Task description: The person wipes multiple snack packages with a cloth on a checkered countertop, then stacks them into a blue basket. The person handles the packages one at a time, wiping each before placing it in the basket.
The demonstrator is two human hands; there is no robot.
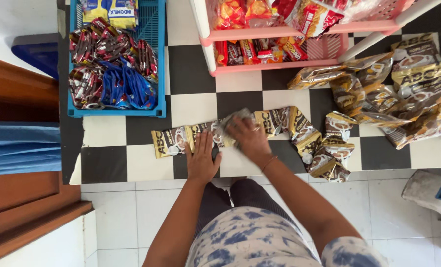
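A strip of joined gold-and-brown sachets (pixel 168 142) lies across the black-and-white checkered floor in front of me. My left hand (pixel 201 158) rests flat on the strip, fingers spread, pressing it to the floor. My right hand (pixel 247 137) grips a sachet of the same strip just to the right, blurred by motion and lifting part of it. The strip runs on to the right into a loose heap of sachets (pixel 324 148).
A blue crate (pixel 158 54) at the upper left holds dark red and blue sachet strips and yellow packets. A pink-and-white rack (pixel 280 66) with red snack packs stands at the top. More gold sachet strips (pixel 408 94) pile at the right. Wooden door frame left; grey object lower right.
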